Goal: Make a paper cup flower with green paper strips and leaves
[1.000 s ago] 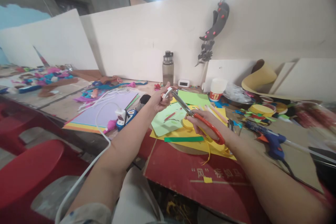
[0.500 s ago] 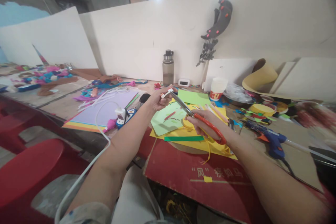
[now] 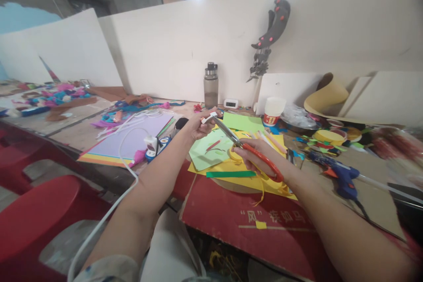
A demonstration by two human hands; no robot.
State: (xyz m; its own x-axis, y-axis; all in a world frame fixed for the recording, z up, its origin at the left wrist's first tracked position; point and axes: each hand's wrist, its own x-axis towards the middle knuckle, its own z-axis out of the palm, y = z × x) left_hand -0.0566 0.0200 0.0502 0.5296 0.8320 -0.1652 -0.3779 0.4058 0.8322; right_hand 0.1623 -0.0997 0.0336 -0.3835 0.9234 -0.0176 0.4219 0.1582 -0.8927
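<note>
left hand [image 3: 200, 127]: centre of frame; fingers bent, thumb and fingers pinching a small white piece.
right hand [image 3: 248, 153]: right of centre; fingers curled through and around the handles of a pair of scissors.
small white piece [image 3: 209, 116]: at centre of frame, held up above the bench [image 3: 77, 128], at the tip of the blades.
scissors [image 3: 261, 157]: red-orange handles toward lower right, blades tilted toward upper left; gap between blades too small to tell.
sheets beneath: pale green sheet [image 3: 199, 157] over yellow sheet [image 3: 218, 168], both below the hands; dark green strip [image 3: 230, 174] across the yellow one.
red board [image 3: 228, 220]: lower centre, printed with pale characters; small yellow scrap [image 3: 261, 225] on it.
bottle [image 3: 210, 90]: upright, just above centre; small white device [image 3: 231, 104] beside it.
paper cup [image 3: 274, 112]: upright, right of centre.
glue gun [image 3: 345, 180]: blue, right of frame, on brown board [image 3: 376, 194].
purple sheet [image 3: 130, 134]: left of centre, near a white cable [image 3: 110, 206].
</note>
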